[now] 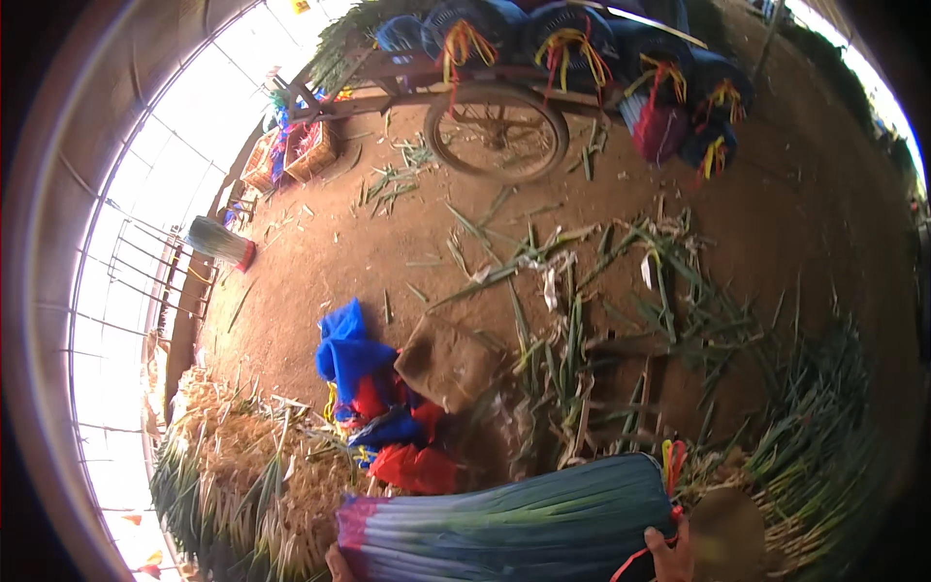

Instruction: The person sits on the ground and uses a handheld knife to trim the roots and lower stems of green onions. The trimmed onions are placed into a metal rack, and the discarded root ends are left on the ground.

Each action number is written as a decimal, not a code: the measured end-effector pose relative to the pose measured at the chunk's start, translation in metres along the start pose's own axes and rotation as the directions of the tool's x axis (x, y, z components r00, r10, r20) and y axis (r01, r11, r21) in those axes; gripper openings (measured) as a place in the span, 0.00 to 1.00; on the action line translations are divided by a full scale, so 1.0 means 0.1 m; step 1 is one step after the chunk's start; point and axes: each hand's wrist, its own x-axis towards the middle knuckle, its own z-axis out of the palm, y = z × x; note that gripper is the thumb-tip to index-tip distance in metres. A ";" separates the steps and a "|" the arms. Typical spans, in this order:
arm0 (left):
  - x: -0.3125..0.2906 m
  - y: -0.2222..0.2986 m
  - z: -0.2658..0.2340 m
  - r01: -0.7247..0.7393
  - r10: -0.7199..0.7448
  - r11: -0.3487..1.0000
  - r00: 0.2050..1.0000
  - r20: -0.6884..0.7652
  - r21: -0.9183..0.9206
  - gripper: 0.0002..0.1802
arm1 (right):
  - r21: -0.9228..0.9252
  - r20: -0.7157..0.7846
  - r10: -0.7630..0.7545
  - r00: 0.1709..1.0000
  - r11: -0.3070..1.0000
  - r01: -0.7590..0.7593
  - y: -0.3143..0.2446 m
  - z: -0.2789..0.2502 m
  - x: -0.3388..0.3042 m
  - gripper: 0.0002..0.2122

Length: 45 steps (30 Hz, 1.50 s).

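A long mesh bag packed with green onions (504, 524) lies crosswise in front of me, white stalks and a red-purple end to the left, dark green leaves to the right. My left hand (337, 565) grips the bag's left end; only part of it shows at the lower edge. At the other end my right hand (671, 555) holds the bag, its thumb up beside a red string. Yellow and red drawstrings (671, 464) stick up from that end. Just beyond the bag, a heap of blue and red mesh bags (393, 427) sits on the ground.
Loose green onions are piled at left (262, 475) and right (815, 456). Leaf scraps (572, 330) litter the dirt floor beside a brown sack (446, 364). A cart with a spoked wheel (497, 131) carries several filled bags. Another filled bag (221, 242) stands left, near wicker baskets (310, 152).
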 end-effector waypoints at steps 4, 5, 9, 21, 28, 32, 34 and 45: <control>0.22 0.62 0.43 -0.006 0.007 0.998 1.000 0.026 -0.058 0.25 | 0.015 -0.014 -0.176 0.984 0.984 0.176 -0.77 0.05 0.44 0.26; 0.27 0.86 0.54 -0.019 0.021 0.998 0.999 0.033 -0.063 0.25 | -0.006 0.002 -0.132 0.991 0.991 0.132 -0.97 0.09 0.58 0.28; 0.51 1.92 1.15 -0.081 0.087 0.993 0.994 0.065 -0.091 0.25 | 0.069 0.094 -0.141 0.985 0.988 0.135 -1.75 0.18 1.37 0.28; 1.24 4.48 2.49 -0.021 0.019 0.978 1.000 -0.010 -0.208 0.25 | 0.022 0.019 -0.296 0.955 0.955 0.295 -4.46 -0.09 3.62 0.22; 1.62 5.10 2.36 0.052 -0.072 0.968 0.995 -0.072 -0.246 0.26 | 0.050 0.127 -0.328 0.936 0.945 0.324 -5.76 0.13 4.29 0.27; 2.21 5.65 2.38 0.063 -0.084 0.971 0.993 -0.085 -0.229 0.26 | 0.207 0.072 -0.362 0.929 0.917 0.342 -6.33 0.66 4.63 0.25; 2.64 6.04 2.39 0.054 -0.072 0.977 0.994 -0.077 -0.205 0.26 | 0.190 0.034 -0.287 0.957 0.942 0.276 -6.60 0.93 4.75 0.24; 4.49 10.52 3.14 -0.729 0.675 0.466 0.659 0.332 0.502 0.21 | 0.551 -0.246 0.136 0.960 0.834 0.023 -6.99 2.42 4.73 0.23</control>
